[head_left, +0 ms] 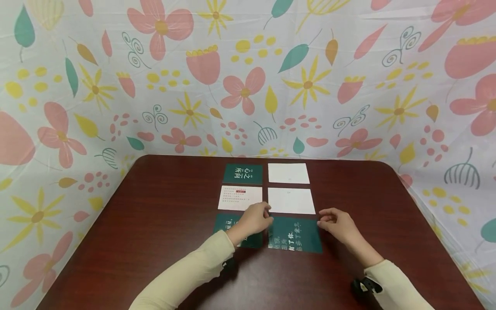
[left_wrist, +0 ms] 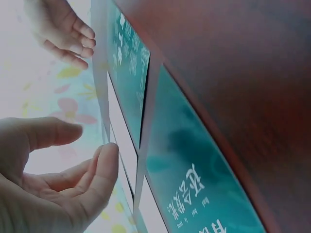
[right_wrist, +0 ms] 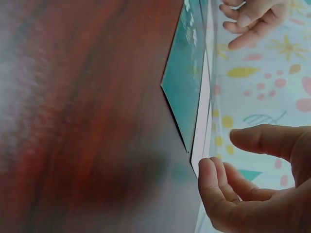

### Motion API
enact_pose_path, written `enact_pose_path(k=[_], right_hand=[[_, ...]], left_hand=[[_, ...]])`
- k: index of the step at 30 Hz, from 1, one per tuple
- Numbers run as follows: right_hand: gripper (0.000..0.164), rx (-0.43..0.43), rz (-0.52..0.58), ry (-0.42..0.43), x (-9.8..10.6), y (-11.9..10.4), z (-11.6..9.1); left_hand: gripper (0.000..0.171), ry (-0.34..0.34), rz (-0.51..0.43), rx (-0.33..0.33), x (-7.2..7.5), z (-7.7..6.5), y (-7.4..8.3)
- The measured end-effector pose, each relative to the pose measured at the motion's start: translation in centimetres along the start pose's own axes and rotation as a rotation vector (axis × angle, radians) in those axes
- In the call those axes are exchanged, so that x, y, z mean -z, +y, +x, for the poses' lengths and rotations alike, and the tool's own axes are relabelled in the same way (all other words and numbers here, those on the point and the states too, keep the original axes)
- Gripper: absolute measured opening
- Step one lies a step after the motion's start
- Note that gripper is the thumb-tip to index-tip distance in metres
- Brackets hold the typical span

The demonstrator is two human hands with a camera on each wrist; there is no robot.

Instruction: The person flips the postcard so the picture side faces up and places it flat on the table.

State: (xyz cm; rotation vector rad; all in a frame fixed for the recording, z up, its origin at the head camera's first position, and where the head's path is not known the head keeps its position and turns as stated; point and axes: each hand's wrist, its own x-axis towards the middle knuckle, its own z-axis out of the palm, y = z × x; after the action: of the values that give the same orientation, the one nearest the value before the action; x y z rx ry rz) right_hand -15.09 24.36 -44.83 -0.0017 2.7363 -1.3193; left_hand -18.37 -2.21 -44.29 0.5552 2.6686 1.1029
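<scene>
Several cards lie flat in two columns on the table. My left hand (head_left: 253,218) is over the inner edges of the front row, its thumb and bent fingers apart in the left wrist view. It partly hides the front left green card (head_left: 222,222) with white writing. To its right lies another green card (head_left: 294,234), printed with white characters. Beside that card's far right corner is my right hand (head_left: 341,226), thumb and fingertips separated with nothing between them in the right wrist view. Behind are a white card with red print (head_left: 234,198) and a plain white card (head_left: 291,201).
In the back row lie a green card (head_left: 243,174) with white characters and a white card (head_left: 288,173). They rest on a dark reddish-brown table (head_left: 166,206). A white cloth with flower prints (head_left: 248,129) hangs behind and around the table.
</scene>
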Motion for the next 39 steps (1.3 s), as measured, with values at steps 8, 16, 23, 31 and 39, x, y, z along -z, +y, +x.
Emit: enact_pose_path(k=[8, 16, 23, 31, 39], right_hand=[[0.04, 0.015, 0.047, 0.028, -0.4, 0.1, 1.6], [0.047, -0.028, 0.115, 0.024, -1.0, -0.3, 3.2], [0.053, -0.092, 0.129, 0.008, -1.3, -0.9, 3.8], [0.052, -0.1, 0.137, 0.004, -1.7, -1.4, 3.9], [0.052, -0.152, 0.172, 0.015, -1.7, -1.2, 4.3]], left_hand=[[0.034, 0.134, -0.122, -0.007, 0.3, 1.6, -0.8], [0.048, 0.164, -0.398, 0.112, -0.5, 3.5, -1.4], [0.054, 0.111, -0.516, 0.181, -1.0, 4.0, -1.3], [0.057, 0.097, -0.555, 0.202, -1.3, 3.9, -1.0], [0.055, 0.11, -0.547, 0.232, -1.3, 4.0, -0.8]])
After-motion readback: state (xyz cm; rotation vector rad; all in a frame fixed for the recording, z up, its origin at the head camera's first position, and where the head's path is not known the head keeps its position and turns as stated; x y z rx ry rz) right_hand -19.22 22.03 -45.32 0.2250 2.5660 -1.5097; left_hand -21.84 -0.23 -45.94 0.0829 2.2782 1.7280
